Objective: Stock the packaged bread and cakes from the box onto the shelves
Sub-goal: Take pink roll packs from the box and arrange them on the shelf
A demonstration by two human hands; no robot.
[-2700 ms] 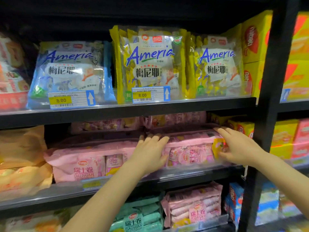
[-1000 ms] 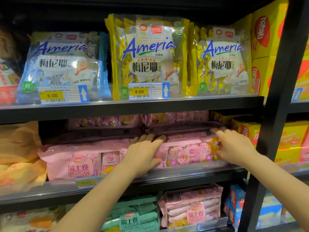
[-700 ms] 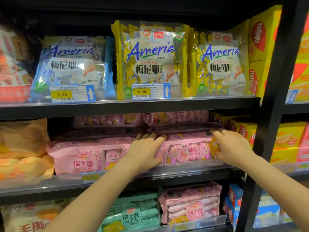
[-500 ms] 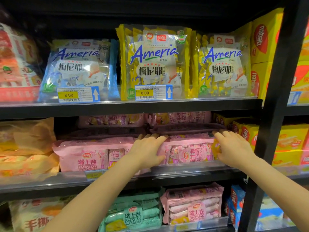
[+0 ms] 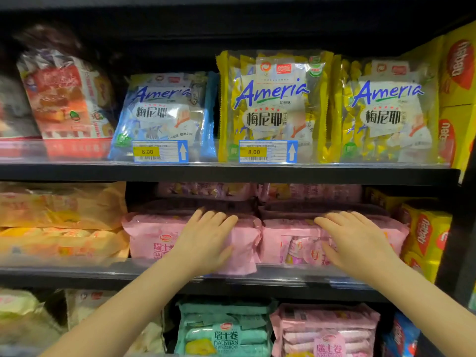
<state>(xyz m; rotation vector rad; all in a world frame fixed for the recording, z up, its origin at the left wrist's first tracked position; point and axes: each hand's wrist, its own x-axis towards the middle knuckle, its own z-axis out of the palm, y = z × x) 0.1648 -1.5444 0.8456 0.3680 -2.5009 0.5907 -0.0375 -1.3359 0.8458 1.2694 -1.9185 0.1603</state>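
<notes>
On the upper shelf, a blue bag (image 5: 164, 114) and two yellow bags (image 5: 273, 104) (image 5: 386, 109) each read "Ameria" above "梅尼耶". Two price tags (image 5: 159, 151) (image 5: 268, 151) on the shelf's clear rail showed "8.00" beside a white up-arrow. The left pink pack (image 5: 159, 240) on the middle shelf read "瑞士", partly covered. Below, a green pack (image 5: 226, 336) read "瑞士卷 DALIYUAN". The yellow boxes' (image 5: 458, 65) red ovals carried lettering too skewed to read.

Our hands now sit apart, one per pack: the left hand (image 5: 206, 239) lies flat on the left pink pack (image 5: 154, 238), and the right hand (image 5: 355, 240) on the right pink pack (image 5: 291, 243). Before, both framed the right one. Our view has shifted left.
</notes>
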